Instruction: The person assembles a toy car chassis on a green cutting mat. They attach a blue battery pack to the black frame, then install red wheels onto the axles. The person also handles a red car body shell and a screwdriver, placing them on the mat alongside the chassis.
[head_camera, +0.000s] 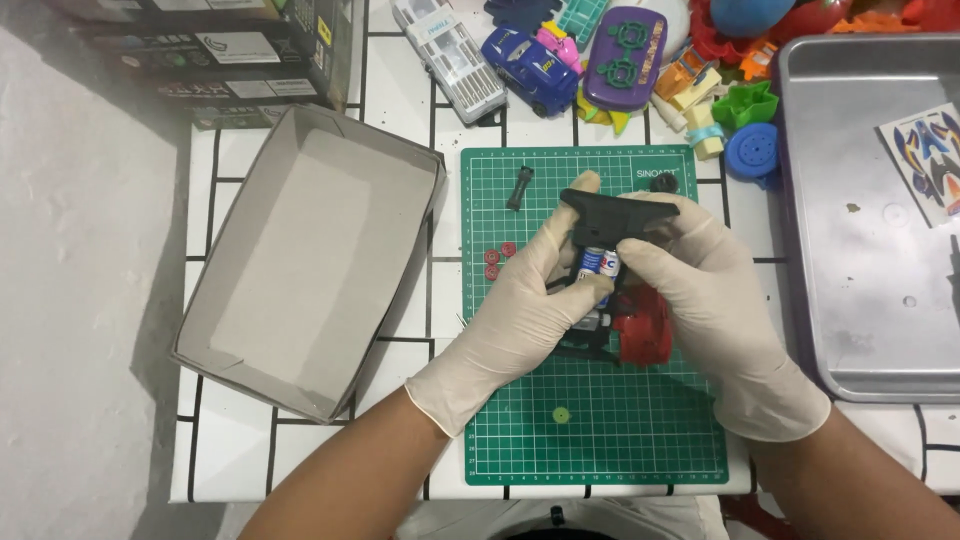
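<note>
While both my gloved hands meet over the green cutting mat (600, 430), my left hand (520, 320) and right hand (710, 300) grasp a black toy car chassis (620, 215) with a battery (598, 265) inside, fingers (570, 215) clenched on it above the mat. Red car shell (645, 325) sits under my right palm. Small red gears (497, 258) and black rod (519, 187) lie on the mat; cardboard box (310, 260) left on the bench, metal tray (860, 250) right.

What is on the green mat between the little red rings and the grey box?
Nothing. In the head view, that strip of the green mat between the red rings and the grey cardboard box is bare, then the mat's edge and white table.
</note>
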